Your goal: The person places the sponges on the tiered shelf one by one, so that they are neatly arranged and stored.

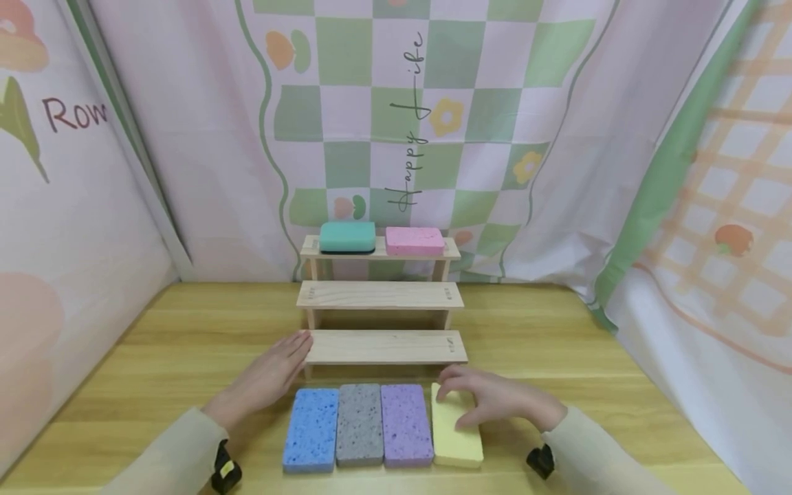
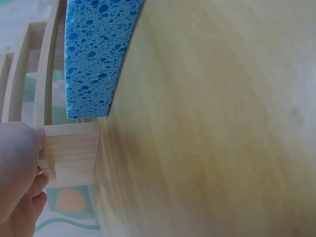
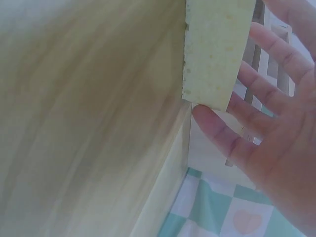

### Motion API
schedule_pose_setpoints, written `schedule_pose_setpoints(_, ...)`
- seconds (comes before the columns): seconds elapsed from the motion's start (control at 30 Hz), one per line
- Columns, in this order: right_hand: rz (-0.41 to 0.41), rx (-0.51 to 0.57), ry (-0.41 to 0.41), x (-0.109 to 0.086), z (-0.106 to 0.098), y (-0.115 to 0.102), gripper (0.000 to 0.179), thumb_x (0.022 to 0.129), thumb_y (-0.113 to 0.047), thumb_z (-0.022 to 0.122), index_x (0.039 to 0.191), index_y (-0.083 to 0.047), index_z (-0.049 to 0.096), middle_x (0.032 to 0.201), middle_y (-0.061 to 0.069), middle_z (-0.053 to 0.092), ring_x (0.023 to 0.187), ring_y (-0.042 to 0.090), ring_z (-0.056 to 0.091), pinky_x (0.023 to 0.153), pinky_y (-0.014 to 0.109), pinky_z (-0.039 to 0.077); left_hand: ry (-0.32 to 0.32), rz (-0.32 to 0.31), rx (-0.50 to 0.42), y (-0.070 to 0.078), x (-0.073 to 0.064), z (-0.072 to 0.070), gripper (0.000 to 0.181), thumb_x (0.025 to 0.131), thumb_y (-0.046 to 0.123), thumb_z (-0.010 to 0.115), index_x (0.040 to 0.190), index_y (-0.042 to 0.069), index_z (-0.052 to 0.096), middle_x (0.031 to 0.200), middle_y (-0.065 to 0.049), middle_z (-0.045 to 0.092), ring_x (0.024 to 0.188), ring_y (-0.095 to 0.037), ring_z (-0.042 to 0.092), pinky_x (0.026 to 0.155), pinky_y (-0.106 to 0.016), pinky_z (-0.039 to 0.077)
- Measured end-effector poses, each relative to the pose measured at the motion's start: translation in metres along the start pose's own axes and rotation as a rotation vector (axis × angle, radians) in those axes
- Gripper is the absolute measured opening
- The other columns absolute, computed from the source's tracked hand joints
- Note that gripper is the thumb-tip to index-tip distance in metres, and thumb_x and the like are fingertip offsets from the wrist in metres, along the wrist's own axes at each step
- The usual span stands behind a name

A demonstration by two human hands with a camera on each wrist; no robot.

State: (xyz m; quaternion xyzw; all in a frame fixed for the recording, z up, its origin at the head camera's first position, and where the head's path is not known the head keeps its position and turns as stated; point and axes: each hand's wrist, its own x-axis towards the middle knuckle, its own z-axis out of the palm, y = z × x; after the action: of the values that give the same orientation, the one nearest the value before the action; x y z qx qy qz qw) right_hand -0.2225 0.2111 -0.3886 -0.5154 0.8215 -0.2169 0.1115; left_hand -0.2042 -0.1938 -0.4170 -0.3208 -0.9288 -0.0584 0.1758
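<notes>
My left hand (image 1: 272,375) reaches to the left end of the lowest shelf (image 1: 383,347) of a three-step wooden rack, its fingertips touching that end. In the left wrist view, the left hand (image 2: 17,173) meets the shelf's corner. Over a yellow sponge (image 1: 454,447), at the right of a row, spreads my right hand (image 1: 495,395). In the right wrist view one fingertip (image 3: 202,111) lies at the sponge's end, with the other fingers spread apart. To its left lie a purple sponge (image 1: 406,426), a grey sponge (image 1: 360,426) and a blue sponge (image 1: 311,430).
On the top shelf (image 1: 380,247) sit a teal sponge (image 1: 347,236) and a pink sponge (image 1: 414,240). The middle shelf (image 1: 380,295) is below them. The rack stands on a wood-grain table (image 1: 204,330), with a checkered cloth (image 1: 402,110) hanging behind and more cloth at both sides.
</notes>
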Motion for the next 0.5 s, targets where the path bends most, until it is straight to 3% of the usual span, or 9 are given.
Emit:
schedule_pose_setpoints(0.17, -0.010, 0.003, 0.024, -0.005, -0.001, 0.002, 0.033, 0.077, -0.024, 0.072, 0.106, -0.014, 0.061, 0.119, 0.013, 0.049, 0.109, 0.028, 0.049, 0.091, 0.047, 0.044, -0.009, -0.003, -0.001, 0.000, 0.001, 0.000, 0.042, 0.093, 0.007, 0.052, 0.129, -0.012, 0.043, 0.134, -0.027, 0.040, 0.125, -0.038, 0.037, 0.103, -0.048, 0.030)
schedule_pose_setpoints(0.5, -0.012, 0.021, 0.023, -0.012, -0.005, 0.004, 0.032, 0.080, -0.027, 0.069, 0.108, -0.014, 0.060, 0.128, 0.018, 0.048, 0.114, 0.037, 0.047, 0.092, 0.055, 0.040, -0.006, 0.003, 0.001, 0.000, 0.001, -0.001, 0.042, 0.093, 0.007, 0.052, 0.129, -0.012, 0.044, 0.134, -0.027, 0.041, 0.124, -0.038, 0.038, 0.103, -0.048, 0.030)
